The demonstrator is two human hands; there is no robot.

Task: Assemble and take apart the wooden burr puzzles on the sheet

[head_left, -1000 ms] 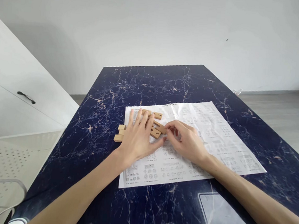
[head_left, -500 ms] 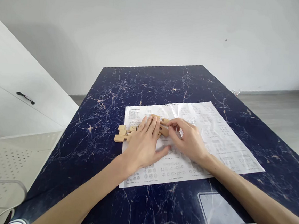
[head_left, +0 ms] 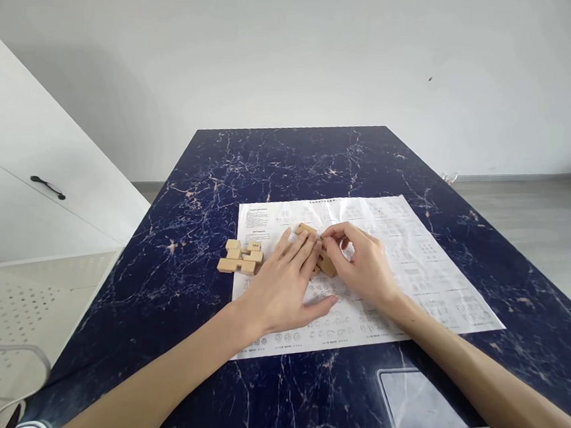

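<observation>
My left hand lies palm down with its fingers stretched out over several notched wooden puzzle pieces, hiding much of them. One light wooden piece shows beyond its fingertips. A darker wooden piece with round marks sticks out to the right of those fingers. My right hand is closed in a pinch beside the pieces, thumb and fingers together close to the left fingertips. What sits between them is hidden. Left of my left hand rests an interlocked group of notched wooden pieces, partly on the sheet's edge.
A creased printed instruction sheet with small diagrams lies under both hands on the dark blue marbled table. Near the front edge is a pale rectangular panel. A white cabinet and a perforated white surface stand at the left.
My left hand has slid slightly right with the wooden pieces beneath it, uncovering more of the interlocked group. The darker piece has shifted right and nearer to me. My right hand stays pinched.
</observation>
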